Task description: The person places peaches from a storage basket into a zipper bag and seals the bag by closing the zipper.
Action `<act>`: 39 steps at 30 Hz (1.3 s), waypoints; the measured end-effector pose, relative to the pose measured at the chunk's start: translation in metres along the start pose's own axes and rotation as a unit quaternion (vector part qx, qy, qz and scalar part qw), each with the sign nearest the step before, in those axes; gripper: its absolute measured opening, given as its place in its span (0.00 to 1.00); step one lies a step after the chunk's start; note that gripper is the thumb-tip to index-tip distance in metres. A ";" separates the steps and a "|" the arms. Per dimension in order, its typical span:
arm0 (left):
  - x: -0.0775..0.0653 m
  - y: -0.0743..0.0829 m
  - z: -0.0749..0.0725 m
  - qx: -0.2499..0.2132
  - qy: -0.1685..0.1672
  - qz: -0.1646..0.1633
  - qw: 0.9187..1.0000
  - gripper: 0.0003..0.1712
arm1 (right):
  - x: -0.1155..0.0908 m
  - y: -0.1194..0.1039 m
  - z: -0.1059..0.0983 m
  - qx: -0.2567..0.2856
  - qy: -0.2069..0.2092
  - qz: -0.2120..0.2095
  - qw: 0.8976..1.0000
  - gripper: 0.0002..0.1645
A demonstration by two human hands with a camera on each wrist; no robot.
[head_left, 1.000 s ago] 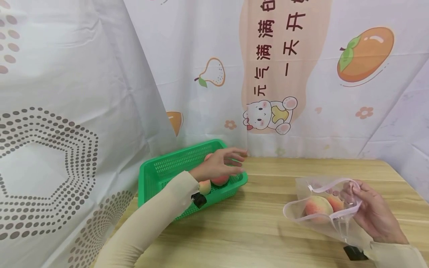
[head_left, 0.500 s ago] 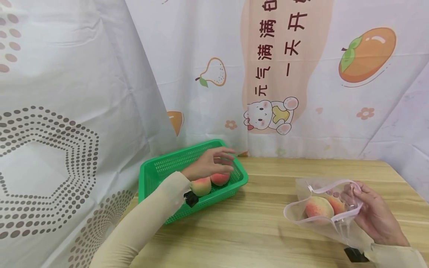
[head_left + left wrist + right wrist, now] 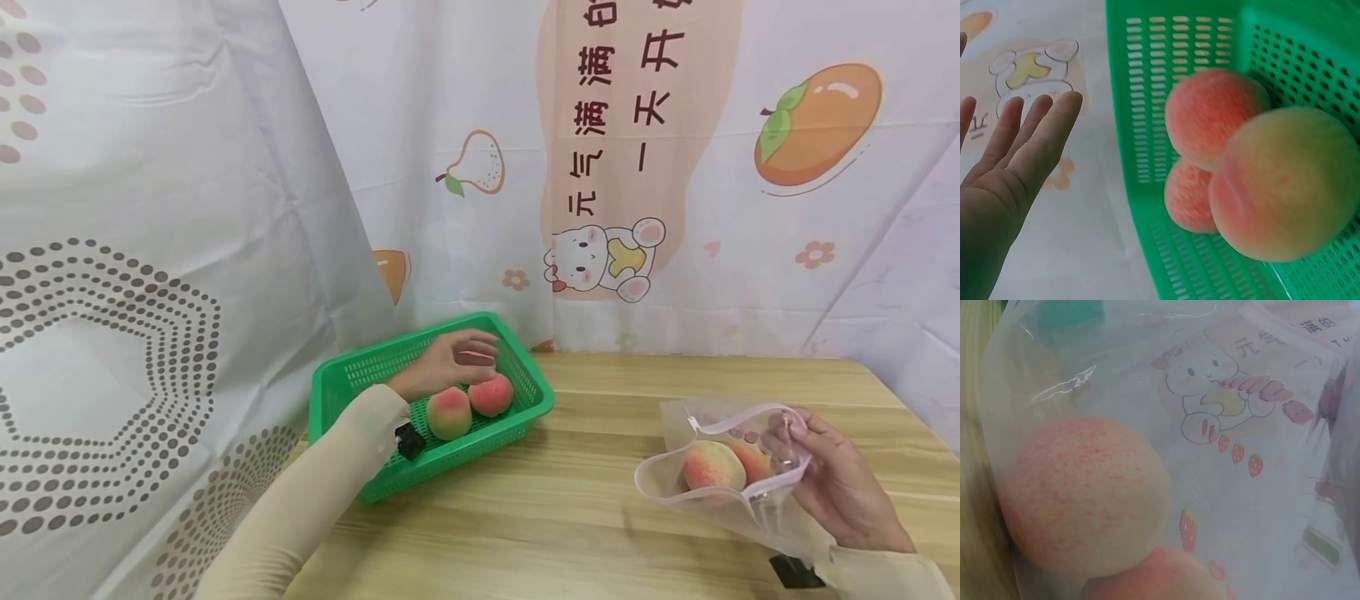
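Observation:
Over the green plastic basket point(image 3: 333, 375), my left hand point(image 3: 450, 365) has relaxed, spread fingers and holds nothing. Beneath and beside it lie a yellow-red peach point(image 3: 449, 415) and a redder peach point(image 3: 492, 395). The left wrist view shows a third, smaller-looking peach point(image 3: 1190, 197) partly hidden behind them, with the left hand point(image 3: 1007, 172) apart from all of them. On the right, my right hand point(image 3: 843, 483) grips the edge of a translucent zip bag point(image 3: 772, 482), its mouth spread wide. Inside the bag are a peach point(image 3: 712, 467) and another peach point(image 3: 752, 461) partly behind it.
A wooden table point(image 3: 555, 517) carries the basket at left and the bag at right. Behind it hangs a printed curtain point(image 3: 480, 233); another patterned sheet point(image 3: 150, 208) closes off the left side. The basket's back edge is near the curtain.
My left hand has drawn back leftward over the basket, uncovering the peaches there. The right hand and the bag stay nearly where they were.

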State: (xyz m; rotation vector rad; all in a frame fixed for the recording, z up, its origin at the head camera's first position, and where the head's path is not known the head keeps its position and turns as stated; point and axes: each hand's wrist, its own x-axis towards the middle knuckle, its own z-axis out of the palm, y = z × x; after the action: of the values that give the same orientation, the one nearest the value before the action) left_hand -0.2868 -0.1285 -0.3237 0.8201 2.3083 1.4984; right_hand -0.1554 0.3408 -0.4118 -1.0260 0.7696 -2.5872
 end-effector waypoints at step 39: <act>-0.022 -0.076 -0.032 0.074 0.008 -0.068 0.995 0.36 | -0.002 0.001 0.004 0.052 0.003 0.020 0.998 0.35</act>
State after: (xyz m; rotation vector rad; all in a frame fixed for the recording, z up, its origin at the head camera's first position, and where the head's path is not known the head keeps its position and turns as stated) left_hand -0.3089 -0.1884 -0.3802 0.6734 2.4561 1.2939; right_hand -0.1513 0.3396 -0.4111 -0.9635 0.6421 -2.5672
